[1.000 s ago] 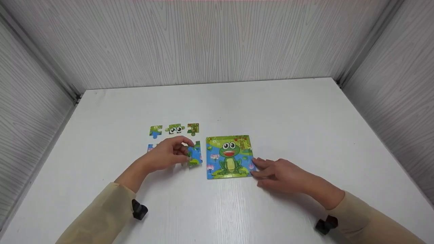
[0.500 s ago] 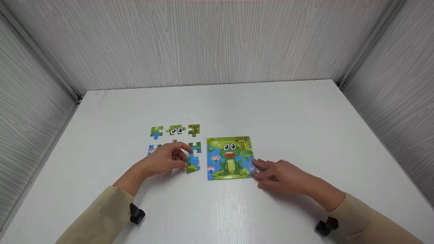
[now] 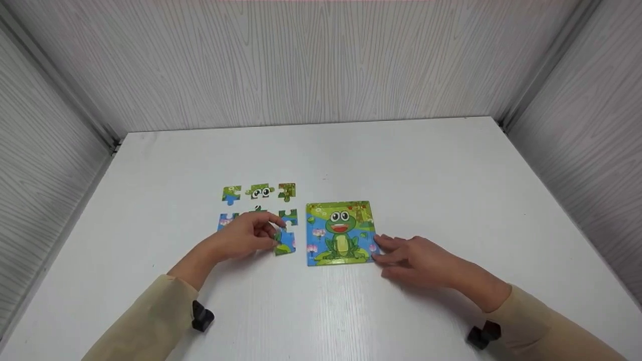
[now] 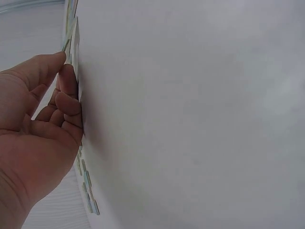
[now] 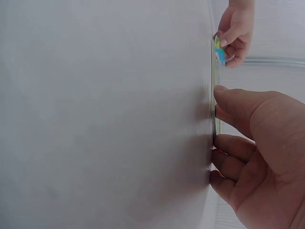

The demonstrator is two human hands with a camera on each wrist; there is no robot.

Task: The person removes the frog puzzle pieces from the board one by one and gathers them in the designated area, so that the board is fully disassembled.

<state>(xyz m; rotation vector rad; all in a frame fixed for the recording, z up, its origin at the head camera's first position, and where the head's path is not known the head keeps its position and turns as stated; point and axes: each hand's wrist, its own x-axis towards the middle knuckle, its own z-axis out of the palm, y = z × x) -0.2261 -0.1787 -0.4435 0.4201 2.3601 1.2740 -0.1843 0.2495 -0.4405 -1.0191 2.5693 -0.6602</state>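
My left hand (image 3: 246,233) pinches a blue-and-green jigsaw piece (image 3: 286,244) between thumb and finger, just left of a square frog puzzle board (image 3: 341,233). In the left wrist view the piece (image 4: 72,36) tilts up from the fingertips; the right wrist view shows its coloured face (image 5: 219,51). My right hand (image 3: 421,258) touches the board's right edge with loosely bent fingers, and its lower fingertips rest on the table. The board lies flat, its frog picture facing up. Several pieces lie around my left hand, partly hidden by it.
A top row holds a corner piece (image 3: 231,194), an eyes piece (image 3: 260,191) and a tree piece (image 3: 287,191). Below are a lotus piece (image 3: 225,219) and a notched piece (image 3: 289,216). The white table (image 3: 401,160) meets panelled walls at its back and sides.
My left hand has brought its piece slightly down and left toward me, away from the notched piece, which now shows. My right hand has stayed at the board's edge.
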